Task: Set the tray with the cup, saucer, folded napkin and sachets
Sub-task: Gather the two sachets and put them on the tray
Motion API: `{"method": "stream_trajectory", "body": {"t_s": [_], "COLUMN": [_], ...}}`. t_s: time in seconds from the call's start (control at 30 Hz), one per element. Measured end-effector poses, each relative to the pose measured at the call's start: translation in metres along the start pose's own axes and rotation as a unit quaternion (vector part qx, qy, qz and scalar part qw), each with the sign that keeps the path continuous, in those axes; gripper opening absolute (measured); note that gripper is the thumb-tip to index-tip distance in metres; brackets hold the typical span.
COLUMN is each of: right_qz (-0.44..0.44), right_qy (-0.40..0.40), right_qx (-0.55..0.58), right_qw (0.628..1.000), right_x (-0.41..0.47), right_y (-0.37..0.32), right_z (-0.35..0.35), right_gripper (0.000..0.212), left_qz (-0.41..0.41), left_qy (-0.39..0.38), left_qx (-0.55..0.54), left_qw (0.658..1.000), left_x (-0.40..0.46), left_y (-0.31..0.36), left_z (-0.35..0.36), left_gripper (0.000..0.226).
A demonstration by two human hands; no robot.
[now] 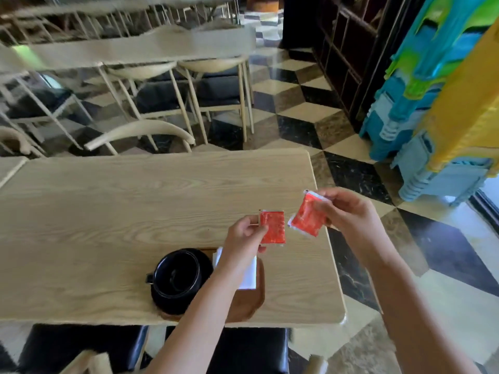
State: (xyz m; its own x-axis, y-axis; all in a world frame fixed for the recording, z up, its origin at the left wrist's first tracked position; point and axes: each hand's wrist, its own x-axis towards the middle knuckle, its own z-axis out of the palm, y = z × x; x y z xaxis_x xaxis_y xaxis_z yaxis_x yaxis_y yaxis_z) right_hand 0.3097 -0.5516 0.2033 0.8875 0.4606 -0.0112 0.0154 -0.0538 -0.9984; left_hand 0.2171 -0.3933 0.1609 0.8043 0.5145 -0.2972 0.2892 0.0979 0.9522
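A brown wooden tray (252, 306) lies near the front edge of the light wooden table (108, 206). On its left part a black cup (176, 273) stands on a black saucer (164, 303). To the right of the cup lies a folded white napkin (249, 276), partly hidden by my left forearm. My left hand (244, 233) pinches a red sachet (273, 227) above the tray's far end. A second red sachet (306, 218), tilted, is pinched by my right hand (351, 214) just to the right, over the table's right side.
The table's right edge is close to my right hand, with checkered floor beyond. Black-cushioned chairs (256, 349) stand under the front edge. More pale tables and chairs (162, 103) fill the back. A colourful stack of plastic stools (437, 103) stands at the right.
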Motion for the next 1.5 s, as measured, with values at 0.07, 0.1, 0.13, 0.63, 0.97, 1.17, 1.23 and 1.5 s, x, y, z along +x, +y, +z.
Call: {"method": "stream_trajectory", "body": {"t_s": [0.07, 0.1, 0.13, 0.63, 0.97, 1.17, 1.23, 1.5], "right_qz": [-0.029, -0.047, -0.071, -0.216, -0.279, -0.474, -0.578, -0.583], "right_qy": [-0.055, -0.07, -0.075, 0.008, 0.057, 0.206, 0.222, 0.218], "right_qx": [-0.033, -0.064, -0.101, -0.118, -0.042, -0.221, -0.293, -0.326], "right_qw": [0.998, 0.994, 0.989, 0.969, 0.958, 0.827, 0.729, 0.712], "right_x": [-0.002, -0.003, -0.004, -0.04, -0.059, -0.054, -0.051, -0.043], "right_y": [-0.032, -0.046, -0.06, -0.132, -0.125, -0.131, -0.128, -0.115], "right_z": [0.009, 0.015, 0.022, 0.064, 0.076, 0.078, 0.079, 0.083], "right_gripper": [0.008, 0.008, 0.008, 0.039, 0.011, 0.018, 0.015, 0.036], "left_qz": [0.042, 0.06, 0.079, 0.305, 0.222, 0.137, 0.152, 0.263], "left_qy": [-0.008, -0.011, -0.015, 0.0, 0.07, 0.021, -0.002, 0.095], "left_qx": [-0.013, -0.023, -0.033, -0.026, -0.073, -0.259, -0.212, -0.11], "left_qw": [0.999, 0.998, 0.996, 0.952, 0.97, 0.956, 0.965, 0.954], "left_x": [-0.018, -0.027, -0.036, -0.097, -0.105, -0.123, -0.128, -0.119], "left_y": [0.029, 0.043, 0.057, 0.137, 0.136, 0.156, 0.162, 0.156], "left_z": [-0.01, -0.015, -0.018, -0.047, -0.048, -0.063, -0.064, -0.066], "left_gripper": [0.014, 0.014, 0.015, 0.018, 0.032, 0.048, 0.047, 0.018]}}
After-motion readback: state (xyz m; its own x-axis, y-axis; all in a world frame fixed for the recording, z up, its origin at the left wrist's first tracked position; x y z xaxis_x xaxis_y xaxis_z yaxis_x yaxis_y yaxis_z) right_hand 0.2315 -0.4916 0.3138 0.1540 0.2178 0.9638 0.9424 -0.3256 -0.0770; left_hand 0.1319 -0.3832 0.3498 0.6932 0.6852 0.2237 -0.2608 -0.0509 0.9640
